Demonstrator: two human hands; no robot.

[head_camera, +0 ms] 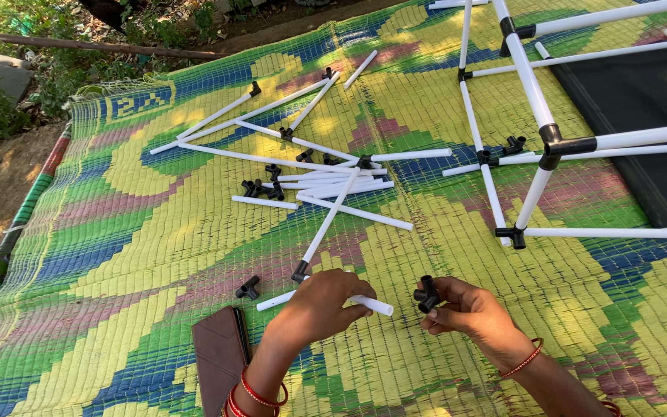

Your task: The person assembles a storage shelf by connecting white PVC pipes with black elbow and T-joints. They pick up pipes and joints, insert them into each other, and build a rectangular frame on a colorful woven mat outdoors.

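The left hand (pixel 319 303) has its grip wrapped around a short white tube (pixel 370 304), fingers curled over its middle so that one end sticks out toward the right hand and the other end pokes out on the far side. The right hand (pixel 465 309) pinches a black corner connector (pixel 426 293) between thumb and fingertips, holding it just beside the free end of the tube, the two not quite touching.

Just left of the left grip lies a loose black connector (pixel 248 289) on the woven mat (pixel 117 232), and close below that wrist sits a brown wallet-like case (pixel 219 359). Straight ahead of the left grip a longer tube with a black end piece (pixel 330 218) slants away toward a scattered heap of white tubes and black connectors (pixel 303 166). Ahead and to the right of the right grip stands a partly built frame of white tubes (pixel 538 123) joined by black connectors, with a dark fabric sheet (pixel 642 100) beneath it.
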